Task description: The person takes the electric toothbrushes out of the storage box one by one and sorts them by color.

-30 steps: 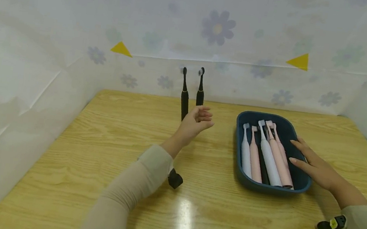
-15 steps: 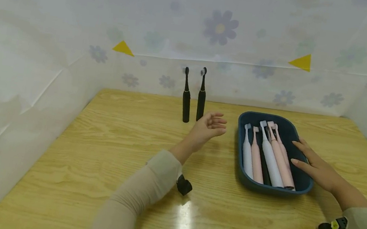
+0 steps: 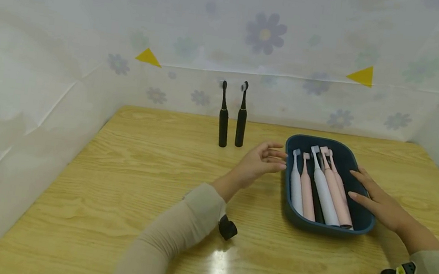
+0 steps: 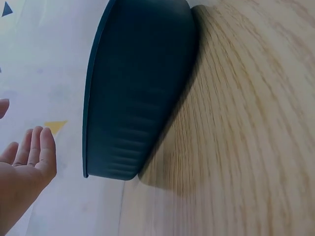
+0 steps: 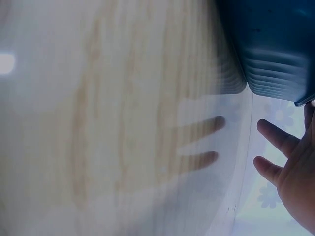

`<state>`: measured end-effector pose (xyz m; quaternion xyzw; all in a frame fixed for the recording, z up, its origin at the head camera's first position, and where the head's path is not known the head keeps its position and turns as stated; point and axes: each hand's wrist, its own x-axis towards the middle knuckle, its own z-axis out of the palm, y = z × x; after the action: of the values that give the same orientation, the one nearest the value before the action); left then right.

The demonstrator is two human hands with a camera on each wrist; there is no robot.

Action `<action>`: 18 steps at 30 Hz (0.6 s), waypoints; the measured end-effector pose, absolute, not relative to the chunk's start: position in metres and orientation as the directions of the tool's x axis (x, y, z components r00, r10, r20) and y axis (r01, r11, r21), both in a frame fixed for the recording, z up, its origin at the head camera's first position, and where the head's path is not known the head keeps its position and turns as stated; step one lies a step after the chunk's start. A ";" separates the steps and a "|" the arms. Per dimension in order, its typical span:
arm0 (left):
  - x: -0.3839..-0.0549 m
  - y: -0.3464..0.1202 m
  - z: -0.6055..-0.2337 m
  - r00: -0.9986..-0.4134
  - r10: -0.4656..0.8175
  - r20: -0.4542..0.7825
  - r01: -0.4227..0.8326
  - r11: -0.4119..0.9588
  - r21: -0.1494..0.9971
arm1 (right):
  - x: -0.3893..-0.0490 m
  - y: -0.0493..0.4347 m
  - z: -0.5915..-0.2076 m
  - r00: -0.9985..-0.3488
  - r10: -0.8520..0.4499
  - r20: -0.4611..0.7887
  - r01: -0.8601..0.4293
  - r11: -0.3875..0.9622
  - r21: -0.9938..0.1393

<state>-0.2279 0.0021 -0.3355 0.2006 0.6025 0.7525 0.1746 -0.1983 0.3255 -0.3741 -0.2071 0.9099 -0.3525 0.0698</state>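
A dark blue plastic basket (image 3: 361, 227) holds several electric toothbrushes, white (image 3: 325, 193), pink (image 3: 308, 193) and black (image 3: 317, 199), lying side by side with heads toward the back. Just left of its rim, my left hand (image 3: 256, 163) holds nothing, its fingers loosely bent toward the basket; whether they touch it I cannot tell. My right hand (image 3: 385, 205) rests on the right rim, thumb and forefinger reaching over it. In the right wrist view, two fingers (image 5: 278, 137) stretch out past the basket's outer wall. Two black electric toothbrushes (image 3: 223, 128) (image 3: 240, 128) stand upright on the table.
The wooden table (image 3: 113, 197) spreads to the front and left. A white flowered sheet (image 3: 201, 20) hangs behind it and along both sides, with yellow triangles (image 3: 361, 76) stuck on. Small black cameras (image 3: 228, 227) sit on both wrists.
My left hand has moved right, away from the two standing black toothbrushes, up to the basket's left side. My right hand stays at the right rim, and the toothbrushes keep their places.
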 end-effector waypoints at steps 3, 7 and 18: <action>-0.226 0.007 -0.335 -0.848 0.524 0.082 -0.025 -0.194 0.981 | -0.198 0.326 -0.374 -0.905 -0.424 0.018 -0.327 0.670 -0.666; -0.225 0.014 -0.334 -0.830 0.553 0.075 -0.029 -0.178 0.984 | -0.197 0.327 -0.373 -0.907 -0.420 0.020 -0.324 0.670 -0.668; -0.214 0.030 -0.326 -0.780 0.624 0.039 -0.038 -0.109 0.993 | -0.197 0.328 -0.373 -0.907 -0.421 0.024 -0.330 0.671 -0.664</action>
<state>-0.2142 0.0301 -0.3255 0.2345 0.6251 0.7067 0.2342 -0.1970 0.3281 -0.3733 -0.2060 0.9117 -0.3495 0.0657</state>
